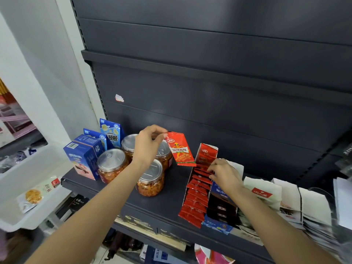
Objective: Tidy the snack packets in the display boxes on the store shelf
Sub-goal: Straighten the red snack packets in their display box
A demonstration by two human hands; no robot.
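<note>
Head view: left hand (147,144) raised above the dark grey metal store shelf (133,199), grip closed in a pinch on the top corner of one red foil snack packet with orange print (180,149); packet hangs tilted in the air, between the jars and the display box. Right hand (224,173) sits down in the open cardboard display box of red snack packets (198,189), fingertips (210,169) curled onto the packet tops near the box's back end, gripping them. Packets in that box stand in a row, front ones leaning out over the shelf edge. Just right of it, touching, a dark display box of black packets (222,202). White paper snack bags (264,191) further right. Left of the held packet: four clear plastic jars with silver pull-tab lids (112,166), orange snack inside, then blue cardboard snack boxes (85,155) near the back panel.
</note>
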